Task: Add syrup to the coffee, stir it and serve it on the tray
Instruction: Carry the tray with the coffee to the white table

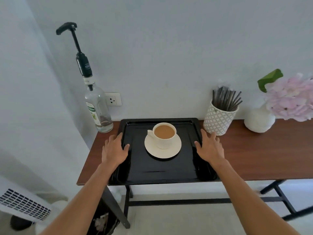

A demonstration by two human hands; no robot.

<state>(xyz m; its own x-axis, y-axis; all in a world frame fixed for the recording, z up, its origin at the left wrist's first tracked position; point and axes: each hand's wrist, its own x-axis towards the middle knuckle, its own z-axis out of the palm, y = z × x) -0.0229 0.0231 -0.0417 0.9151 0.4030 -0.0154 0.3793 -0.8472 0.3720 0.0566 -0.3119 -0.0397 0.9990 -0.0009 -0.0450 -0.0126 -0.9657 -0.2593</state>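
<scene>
Both hands are down on the tray now: the left hand (115, 149) lies spread over the left rim with its thumb inside the lip, the right hand (209, 146) likewise on the right rim, fingers splayed flat and pinching nothing. The tray (152, 173) is glossy black, rectangular with rounded corners and a raised edge, resting on the brown wood-grain counter (262, 158). In its far middle sits the cup (165, 135), smooth off-white with its handle to the left, full of milky tan coffee, on a round matching saucer (162, 152). So the serving looks all but done; whether the syrup went in and was stirred can't be read from the surface, and no stirrer stands in the cup. The syrup bottle (99, 114), clear glass with a tall black pump, stands far left, nearly empty. Dark stirrers (226, 100) bristle from a patterned pot at far right.
</scene>
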